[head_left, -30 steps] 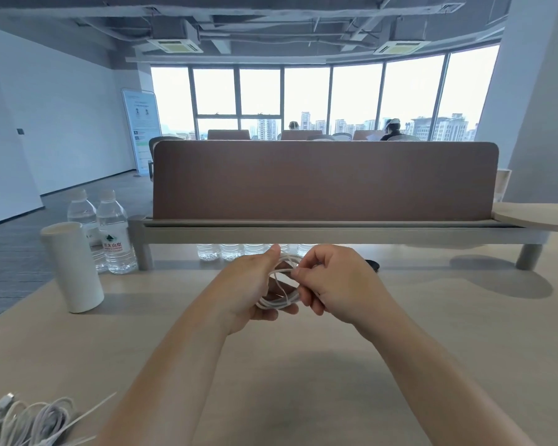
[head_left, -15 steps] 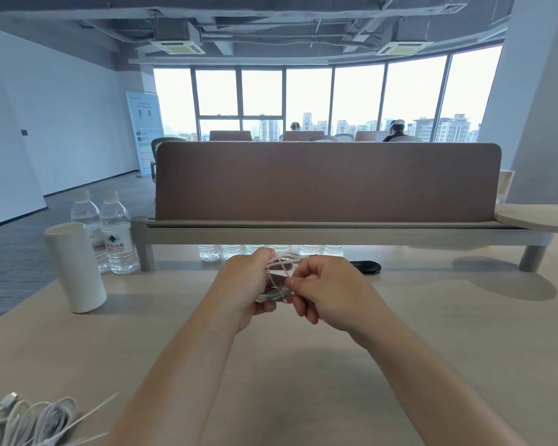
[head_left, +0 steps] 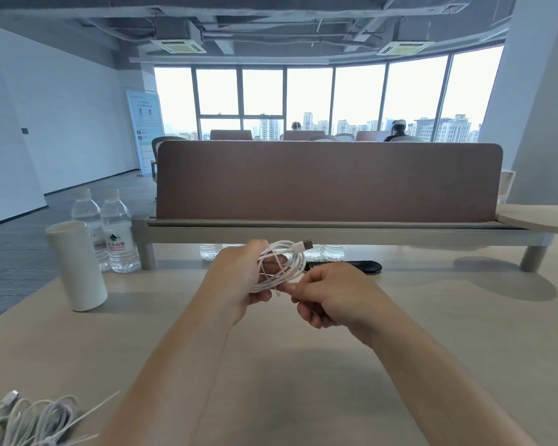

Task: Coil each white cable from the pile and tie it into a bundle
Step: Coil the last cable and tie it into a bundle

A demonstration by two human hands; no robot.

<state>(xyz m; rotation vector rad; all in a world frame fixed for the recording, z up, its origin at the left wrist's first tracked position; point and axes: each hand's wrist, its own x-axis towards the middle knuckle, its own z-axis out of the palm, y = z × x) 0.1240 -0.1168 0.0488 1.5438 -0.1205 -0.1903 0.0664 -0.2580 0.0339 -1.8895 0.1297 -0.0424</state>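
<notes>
A coiled white cable (head_left: pixel 292 263) hangs in the air above the wooden desk (head_left: pixel 303 375), its USB plug sticking out to the upper right. My left hand (head_left: pixel 239 278) grips the coil's left side, fingers curled through the loops. My right hand (head_left: pixel 327 292) pinches something thin and white at the coil's lower edge; whether it is a tie or the cable's end I cannot tell. The pile of white cables (head_left: pixel 26 423) lies at the desk's near left corner, with thin white ties beside it.
A white cylinder cup (head_left: pixel 76 265) and two water bottles (head_left: pixel 116 233) stand at the left. A brown divider panel (head_left: pixel 329 181) on a low shelf crosses the desk behind my hands. A flat black object (head_left: pixel 361 266) lies under the shelf. People sit far behind.
My hands have drawn a little apart and the coil has turned, so its loops and USB plug now show. My right hand dropped lower, to the coil's bottom edge.
</notes>
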